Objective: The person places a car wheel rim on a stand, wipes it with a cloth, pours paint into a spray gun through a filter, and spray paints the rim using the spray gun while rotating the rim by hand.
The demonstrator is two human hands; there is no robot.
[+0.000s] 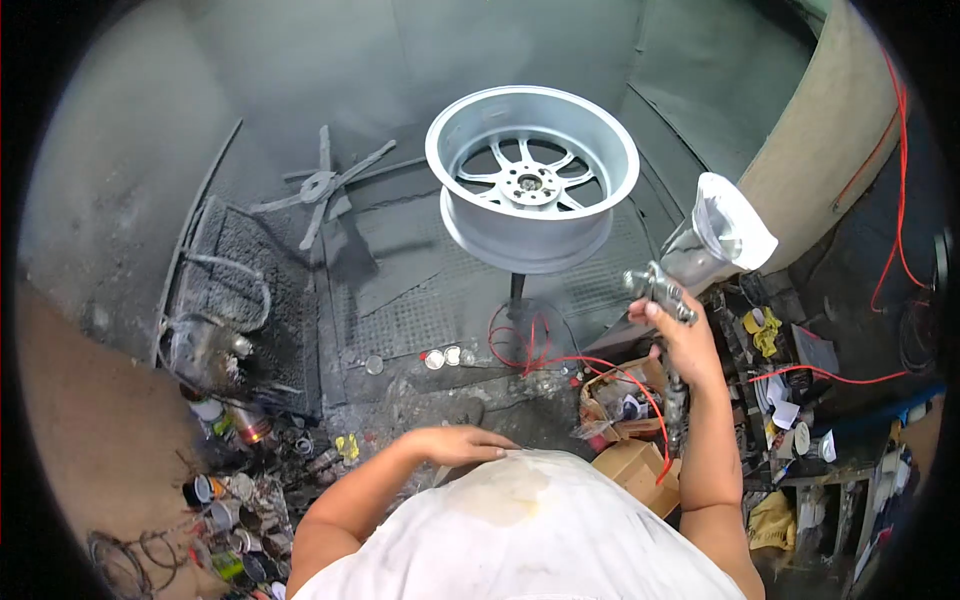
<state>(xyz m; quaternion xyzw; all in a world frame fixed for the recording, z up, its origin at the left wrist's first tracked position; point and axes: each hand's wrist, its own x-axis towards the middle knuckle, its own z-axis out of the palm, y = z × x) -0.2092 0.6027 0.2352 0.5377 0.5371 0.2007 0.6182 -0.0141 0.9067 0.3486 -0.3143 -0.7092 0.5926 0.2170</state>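
My right hand (682, 338) is wrapped round a metal spray gun (655, 285), held upright to the right of the wheel. On top of the gun sits a translucent paint cup (718, 235), tilted, with a silvery inside. A red air hose (640, 385) runs to the bottom of the gun's handle. The silver-grey alloy wheel rim (535, 230) lies level on a dark stand (517, 290), its spokes facing up. My left hand (462, 445) rests flat against the front of my white shirt, fingers stretched out and holding nothing.
At the back left stands a grey cross-shaped stand (318, 187). Cans and jars (225, 515) crowd the lower left. Cardboard boxes (637, 475) lie below my right arm, beside a cluttered shelf (790, 400). Red hose loops (520, 345) lie on the floor, and more hose (902, 180) hangs at right.
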